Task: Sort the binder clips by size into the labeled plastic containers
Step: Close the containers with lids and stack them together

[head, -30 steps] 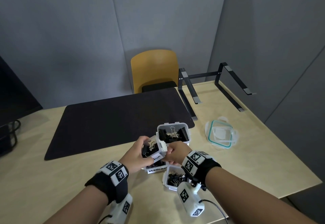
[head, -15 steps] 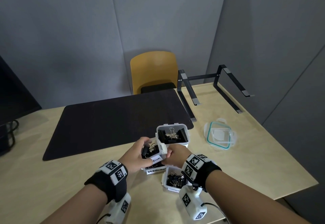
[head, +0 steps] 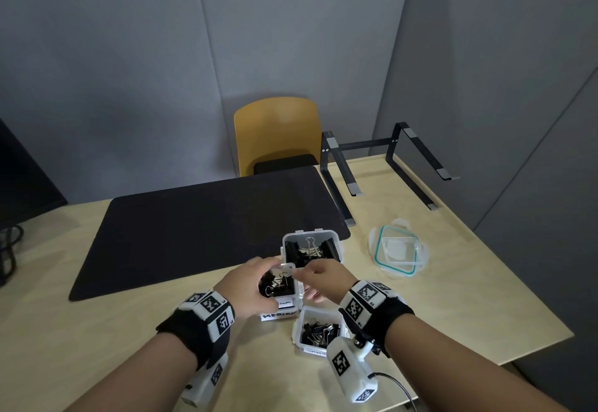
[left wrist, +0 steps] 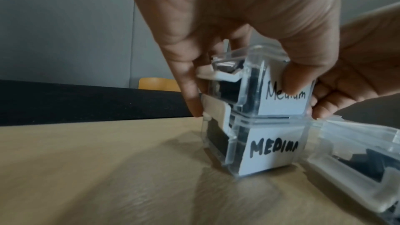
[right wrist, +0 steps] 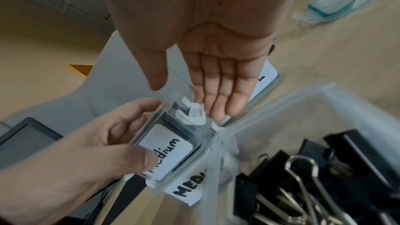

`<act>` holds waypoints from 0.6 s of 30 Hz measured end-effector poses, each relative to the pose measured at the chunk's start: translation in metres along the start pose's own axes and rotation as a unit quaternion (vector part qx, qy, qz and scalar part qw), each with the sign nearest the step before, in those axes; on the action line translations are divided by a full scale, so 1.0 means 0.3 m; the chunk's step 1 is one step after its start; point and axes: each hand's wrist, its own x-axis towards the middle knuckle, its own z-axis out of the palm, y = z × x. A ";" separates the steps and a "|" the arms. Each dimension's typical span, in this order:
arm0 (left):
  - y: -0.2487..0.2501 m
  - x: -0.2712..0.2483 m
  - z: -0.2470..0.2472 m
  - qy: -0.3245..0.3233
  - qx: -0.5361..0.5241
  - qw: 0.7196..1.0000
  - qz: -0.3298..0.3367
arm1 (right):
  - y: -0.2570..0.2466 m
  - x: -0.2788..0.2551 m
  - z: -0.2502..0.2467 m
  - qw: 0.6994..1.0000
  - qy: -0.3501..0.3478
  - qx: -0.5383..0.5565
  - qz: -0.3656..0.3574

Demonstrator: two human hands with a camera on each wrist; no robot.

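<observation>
The small clear plastic container with a white handwritten "Medium" label (left wrist: 285, 97) sits stacked on a second clear container labelled "MEDIUM" in bold capitals (left wrist: 273, 150), which rests on the pale wooden table (head: 113, 330); black binder clips with silver wire handles (head: 280, 283) fill the open upper box. The likeliest trouble, as I judge it, is the top box sliding or tipping off the lower one and spilling its clips, since it is perched on a lid rather than on the table and is being handled from both sides. The left hand (head: 249, 288) grasps that upper box, thumb pressed on the label and fingers curled round the far side. The right hand (right wrist: 218, 81) is released, fingers straight and together, their tips at the box's white side latch (right wrist: 192, 115); whether they touch it I cannot tell. Just beside stand a clear box of small clips (head: 320, 332) and, further off, one of large clips (head: 310, 248). A teal-rimmed clear lid (head: 398, 254) lies well apart.
</observation>
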 end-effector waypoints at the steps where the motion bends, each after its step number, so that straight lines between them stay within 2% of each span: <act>1: -0.004 0.000 0.002 0.002 -0.002 1.000 0.002 | 0.000 0.002 0.000 1.000 0.000 -0.011 0.006; 4: -0.019 -0.005 0.016 0.001 -0.037 0.999 0.006 | 0.002 0.018 0.009 0.999 -0.008 -0.038 0.011; 7: -0.032 -0.007 0.031 0.003 -0.062 0.998 0.012 | -0.002 0.030 0.015 1.000 -0.008 -0.021 0.022; 13: -0.043 -0.009 0.048 -0.008 -0.049 0.999 0.009 | -0.040 0.012 0.007 0.998 0.006 -0.051 0.032; 15: -0.045 -0.007 0.047 -0.017 -0.046 0.999 0.007 | -0.059 0.011 0.013 0.994 0.022 -0.106 0.018; 18: -0.046 -0.010 0.036 -0.036 -0.046 0.998 0.004 | -0.089 0.009 0.020 0.972 0.061 -0.223 -0.044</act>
